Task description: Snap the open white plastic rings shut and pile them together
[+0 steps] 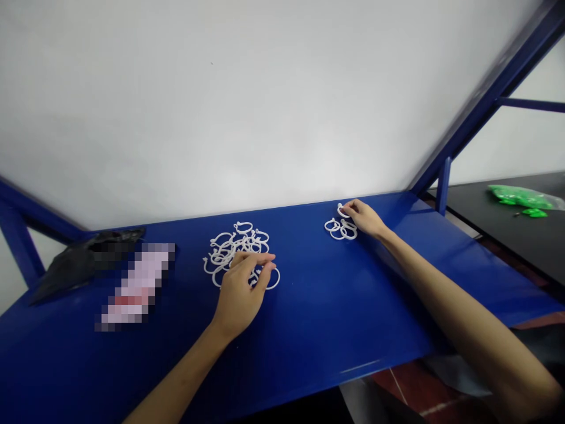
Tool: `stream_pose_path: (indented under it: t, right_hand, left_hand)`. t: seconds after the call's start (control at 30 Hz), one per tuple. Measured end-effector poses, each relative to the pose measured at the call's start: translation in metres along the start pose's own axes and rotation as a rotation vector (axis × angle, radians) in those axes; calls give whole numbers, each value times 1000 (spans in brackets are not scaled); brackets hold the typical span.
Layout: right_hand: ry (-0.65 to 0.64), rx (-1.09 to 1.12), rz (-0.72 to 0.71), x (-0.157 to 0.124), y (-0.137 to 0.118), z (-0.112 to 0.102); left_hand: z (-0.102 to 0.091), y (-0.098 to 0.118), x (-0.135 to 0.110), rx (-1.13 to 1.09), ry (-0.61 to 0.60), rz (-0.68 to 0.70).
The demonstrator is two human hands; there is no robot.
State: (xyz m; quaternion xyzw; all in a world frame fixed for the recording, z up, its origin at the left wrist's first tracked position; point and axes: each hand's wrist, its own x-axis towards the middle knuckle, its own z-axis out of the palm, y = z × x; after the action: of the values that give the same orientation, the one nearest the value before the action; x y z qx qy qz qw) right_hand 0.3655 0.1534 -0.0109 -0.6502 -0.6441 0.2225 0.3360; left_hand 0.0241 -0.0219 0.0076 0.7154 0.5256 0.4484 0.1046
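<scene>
Pinching ring (339, 209), green-filled bag (523, 195) well apart

Both hands (241, 291) (361, 218) well apart, forearms (445, 294) outstretched

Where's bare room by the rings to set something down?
The table is bare between the large pile and small pile, down to its near edge. Crowded: left hand at the large pile, right hand at the small pile, black bag far left.
</scene>
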Motion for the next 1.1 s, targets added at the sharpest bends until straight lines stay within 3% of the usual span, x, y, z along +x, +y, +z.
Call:
stream_pose_path:
  t: [0.23, 0.37, 0.63, 0.9, 1.1]
  right_hand:
    - [-307, 140, -170, 4, -17, 1]
    - [-304, 132, -146, -1, -19, -4]
    - [-143, 29, -179, 8, -1, -18]
    - [-426, 17, -113, 27, -8, -18]
    - [-418, 23, -99, 28, -10, -23]
  left_hand:
    - [-1, 1, 2, 8, -3, 10]
    - [-1, 1, 2, 1, -5, 7]
    - [-1, 2, 1, -18, 0, 13]
    - [-2, -4, 3, 30, 3, -7]
    - [-3, -8, 4, 41, 0, -9]
